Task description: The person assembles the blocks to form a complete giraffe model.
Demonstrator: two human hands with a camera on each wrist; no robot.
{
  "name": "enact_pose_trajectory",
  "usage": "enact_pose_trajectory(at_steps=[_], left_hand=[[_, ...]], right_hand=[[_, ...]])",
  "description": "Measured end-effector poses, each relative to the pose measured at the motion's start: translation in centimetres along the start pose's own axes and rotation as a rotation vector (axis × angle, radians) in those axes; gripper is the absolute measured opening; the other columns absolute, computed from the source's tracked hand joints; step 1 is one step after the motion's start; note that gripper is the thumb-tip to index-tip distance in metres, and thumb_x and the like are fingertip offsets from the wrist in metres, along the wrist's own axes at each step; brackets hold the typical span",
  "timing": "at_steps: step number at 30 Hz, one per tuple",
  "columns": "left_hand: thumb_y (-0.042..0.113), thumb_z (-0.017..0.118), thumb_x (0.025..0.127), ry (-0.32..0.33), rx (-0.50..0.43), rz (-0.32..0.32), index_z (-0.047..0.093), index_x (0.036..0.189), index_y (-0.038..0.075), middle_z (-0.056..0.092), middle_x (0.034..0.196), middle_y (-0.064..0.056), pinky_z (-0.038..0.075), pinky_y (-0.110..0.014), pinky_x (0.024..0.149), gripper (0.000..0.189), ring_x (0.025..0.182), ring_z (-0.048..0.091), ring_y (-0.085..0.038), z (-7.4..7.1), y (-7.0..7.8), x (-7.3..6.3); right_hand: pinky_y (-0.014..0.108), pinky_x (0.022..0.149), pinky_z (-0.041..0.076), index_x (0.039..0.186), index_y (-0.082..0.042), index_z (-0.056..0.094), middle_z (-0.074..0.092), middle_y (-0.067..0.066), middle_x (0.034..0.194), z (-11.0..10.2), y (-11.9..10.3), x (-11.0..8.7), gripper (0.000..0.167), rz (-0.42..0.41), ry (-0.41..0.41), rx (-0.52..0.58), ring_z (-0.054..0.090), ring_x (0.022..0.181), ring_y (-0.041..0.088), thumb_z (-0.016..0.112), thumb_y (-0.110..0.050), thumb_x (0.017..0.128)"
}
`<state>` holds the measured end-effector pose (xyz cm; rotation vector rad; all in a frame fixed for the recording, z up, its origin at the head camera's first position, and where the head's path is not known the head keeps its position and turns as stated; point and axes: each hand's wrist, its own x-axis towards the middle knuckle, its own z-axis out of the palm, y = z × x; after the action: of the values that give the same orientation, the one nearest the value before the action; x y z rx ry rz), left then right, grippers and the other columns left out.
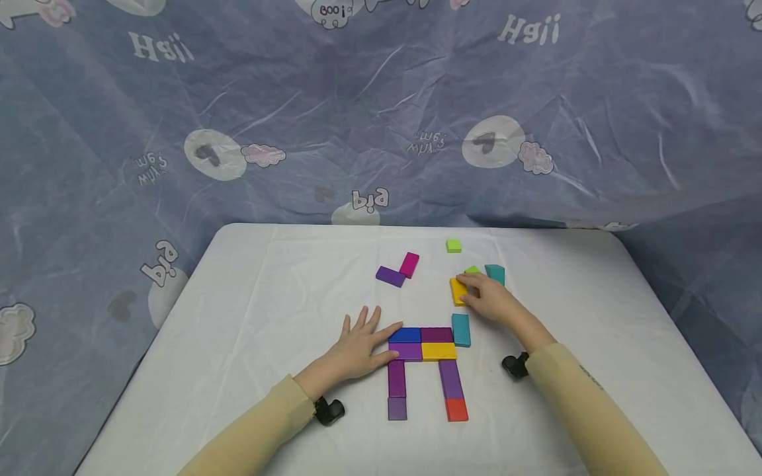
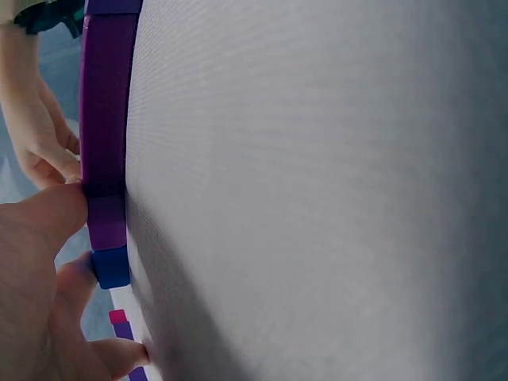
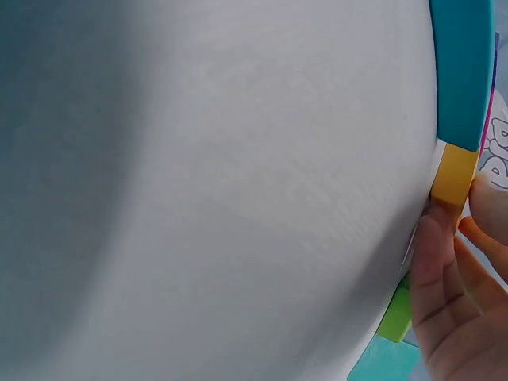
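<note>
Flat coloured blocks lie joined on the white cloth. Its top rows have a blue block, a dark purple block, a purple block and a yellow block. Two legs run down, one ending in a red block. My left hand has its fingers spread, thumb and index touching the left ends of the blue and purple blocks. Farther back, my right hand pinches a second yellow block between thumb and fingers. A teal block stands against the right end of the rows.
Behind lie a loose purple block, a magenta block and a green block. Another green block and a teal block are just beyond my right hand. A blue patterned sheet hangs behind the table.
</note>
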<state>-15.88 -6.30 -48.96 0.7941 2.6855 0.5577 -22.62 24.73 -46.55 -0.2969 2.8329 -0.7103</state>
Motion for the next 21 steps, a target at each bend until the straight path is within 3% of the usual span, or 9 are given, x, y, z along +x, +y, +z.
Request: enact_pose_trajectory(at_steps=[5, 8, 21], left_hand=[[0.053, 0.049, 0.099, -0.001, -0.001, -0.001, 0.036, 0.153, 0.033, 0.016, 0.163, -0.021, 0.006, -0.070, 0.115, 0.059, 0.151, 0.007, -0.046, 0.1, 0.0, 0.0], [0.053, 0.049, 0.099, 0.002, 0.003, -0.003, 0.036, 0.153, 0.033, 0.017, 0.163, -0.020, 0.006, -0.070, 0.115, 0.060, 0.151, 0.008, -0.046, 0.1, 0.0, 0.0], [0.053, 0.049, 0.099, 0.002, -0.004, -0.003, 0.035, 0.153, 0.033, 0.016, 0.163, -0.021, 0.006, -0.070, 0.115, 0.060, 0.151, 0.007, -0.046, -0.1, 0.1, -0.1]], right_hand=[[0.049, 0.098, 0.047, 0.144, -0.004, 0.049, 0.051, 0.022, 0.143, 0.1, 0.1, 0.0, 0.050, -0.001, 0.000, 0.028, 0.054, 0.109, 0.035, 0.062, -0.017, 0.097], [0.041, 0.085, 0.047, 0.143, -0.004, 0.050, 0.052, 0.021, 0.141, 0.2, 0.2, -0.2, 0.050, -0.008, 0.004, 0.043, 0.051, 0.096, 0.028, 0.062, -0.018, 0.097], [0.038, 0.084, 0.050, 0.140, 0.000, 0.052, 0.060, 0.018, 0.127, 0.5, 0.5, -1.1, 0.050, -0.035, 0.030, 0.106, 0.056, 0.090, 0.022, 0.066, -0.015, 0.095]])
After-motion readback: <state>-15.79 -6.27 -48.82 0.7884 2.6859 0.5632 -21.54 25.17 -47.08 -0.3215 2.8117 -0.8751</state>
